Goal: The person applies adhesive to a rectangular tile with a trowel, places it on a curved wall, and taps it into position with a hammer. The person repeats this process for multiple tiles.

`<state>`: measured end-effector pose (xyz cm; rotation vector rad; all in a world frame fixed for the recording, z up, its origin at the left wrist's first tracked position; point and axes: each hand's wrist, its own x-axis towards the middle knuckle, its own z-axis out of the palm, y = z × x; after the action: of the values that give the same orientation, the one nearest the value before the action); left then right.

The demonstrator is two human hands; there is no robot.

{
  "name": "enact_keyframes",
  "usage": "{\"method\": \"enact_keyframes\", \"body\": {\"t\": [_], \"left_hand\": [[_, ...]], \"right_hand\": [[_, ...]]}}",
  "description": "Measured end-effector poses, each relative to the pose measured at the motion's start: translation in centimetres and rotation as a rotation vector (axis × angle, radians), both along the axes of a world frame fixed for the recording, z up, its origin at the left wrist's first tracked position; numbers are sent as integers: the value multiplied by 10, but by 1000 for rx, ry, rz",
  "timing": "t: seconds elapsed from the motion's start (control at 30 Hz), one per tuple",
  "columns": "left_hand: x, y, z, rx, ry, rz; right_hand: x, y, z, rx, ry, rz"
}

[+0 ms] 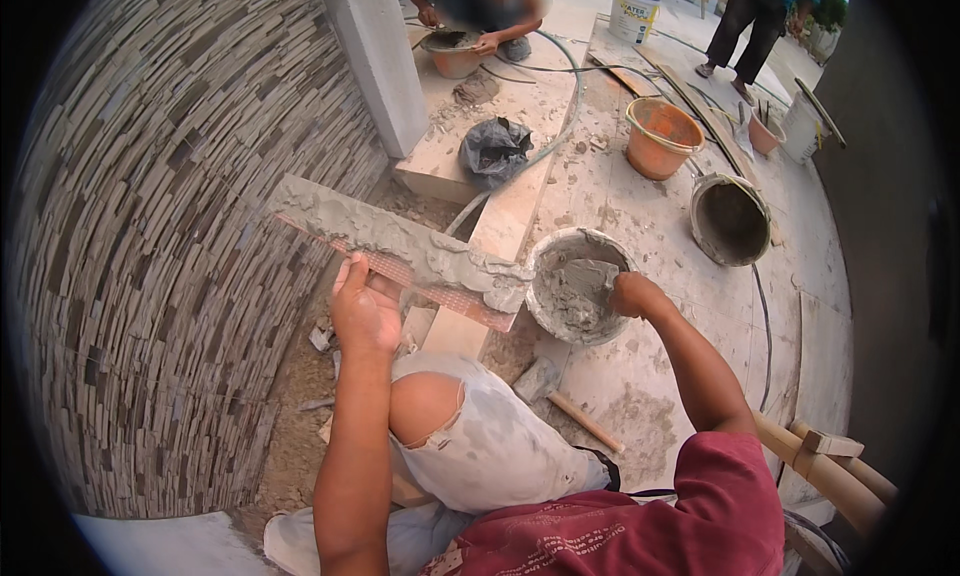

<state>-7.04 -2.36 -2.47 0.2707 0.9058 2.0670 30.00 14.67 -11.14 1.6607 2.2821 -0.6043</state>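
My left hand (366, 311) holds up, from underneath, a long narrow tile strip (420, 301) with thick wet grey mortar (390, 239) spread along its top. The strip slants from upper left to lower right beside a round bucket (537, 301) of mortar. My right hand (635, 294) is closed on a trowel at the bucket's right side; its mortar-covered blade (590, 276) is inside the bucket, and the handle is mostly hidden by my fingers. Below the bucket lie a hammer head (537, 379) and its wooden handle (585, 421) on the dusty floor.
Stone-clad wall (180, 256) at left; white post (375, 76), pale step (420, 176) with black bag (495, 151). Orange bucket (655, 151), dirty bucket (728, 221), planks, hose (575, 106) at back right. Two co-workers (460, 16) (745, 36) behind; bamboo poles (830, 476) at lower right.
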Motion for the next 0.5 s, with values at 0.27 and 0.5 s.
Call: {"method": "enact_keyframes", "body": {"t": [0.27, 0.5], "left_hand": [[-1, 0, -3, -38, 32, -12], [11, 1, 7, -73, 29, -35]], "right_hand": [[-51, 30, -44, -126, -174, 175], [-22, 38, -47, -163, -64, 506]]}}
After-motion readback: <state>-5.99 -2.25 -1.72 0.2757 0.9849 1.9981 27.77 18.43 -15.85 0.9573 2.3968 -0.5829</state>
